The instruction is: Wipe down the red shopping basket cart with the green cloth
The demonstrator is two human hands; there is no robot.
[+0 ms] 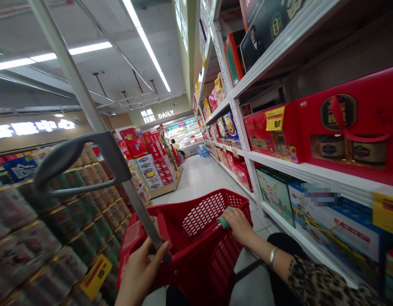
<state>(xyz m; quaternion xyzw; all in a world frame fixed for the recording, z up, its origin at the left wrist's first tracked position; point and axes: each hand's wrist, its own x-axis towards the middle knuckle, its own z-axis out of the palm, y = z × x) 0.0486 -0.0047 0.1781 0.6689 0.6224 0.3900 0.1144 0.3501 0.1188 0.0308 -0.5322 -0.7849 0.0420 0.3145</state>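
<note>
A red plastic shopping basket (pixel 201 221) stands in front of me in a shop aisle. Its grey telescopic pull handle (pixel 84 106) rises up to the left, ending in a grey grip loop. My left hand (pixel 142 272) is wrapped round the lower part of that handle pole. My right hand (pixel 237 225) rests on the basket's right rim, fingers closed on a small pale green thing (pixel 222 222). A leopard-print sleeve and a silver bracelet show on my right arm.
Shelves (pixel 311 170) with red and blue gift boxes line the right side. Stacked cans (pixel 56 238) with a yellow price tag fill the left. The tiled aisle floor (pixel 199 178) runs ahead towards more displays and a distant person.
</note>
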